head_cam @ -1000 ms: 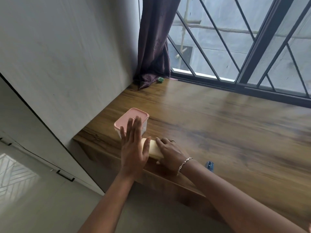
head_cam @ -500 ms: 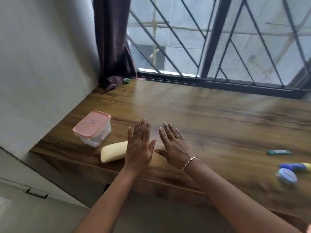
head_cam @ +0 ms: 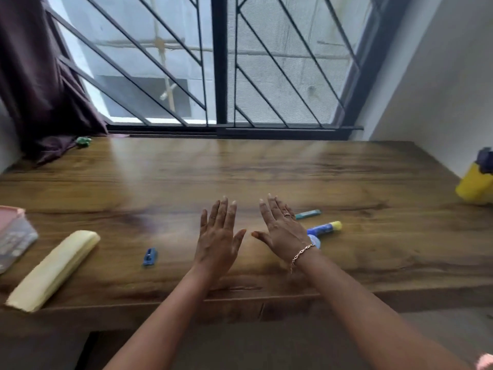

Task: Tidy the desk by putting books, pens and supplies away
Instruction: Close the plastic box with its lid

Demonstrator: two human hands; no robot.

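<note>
My left hand [head_cam: 218, 236] and my right hand [head_cam: 282, 231] hover side by side over the middle of the wooden desk [head_cam: 240, 172], fingers straight, holding nothing. Just right of my right hand lie a teal pen-like stick [head_cam: 308, 214], a blue and yellow glue stick [head_cam: 325, 227] and a round light-blue tape piece [head_cam: 316, 241], partly hidden by my wrist. A small blue sharpener-like item [head_cam: 150, 256] lies left of my left hand. A pale yellow folded pouch [head_cam: 53, 271] sits at the front left, beside a clear box with a pink lid [head_cam: 12, 236].
A yellow bottle with a dark cap [head_cam: 476, 180] stands at the right edge by the wall. A dark curtain [head_cam: 34, 84] hangs at the back left with a small green object [head_cam: 84, 141] beside it. A barred window [head_cam: 221, 62] runs behind the desk.
Both hands let go of the yellow pouch near the pink-lidded box and moved right across the desk, open. The view swung right, bringing the pens, glue stick and yellow bottle into sight.
</note>
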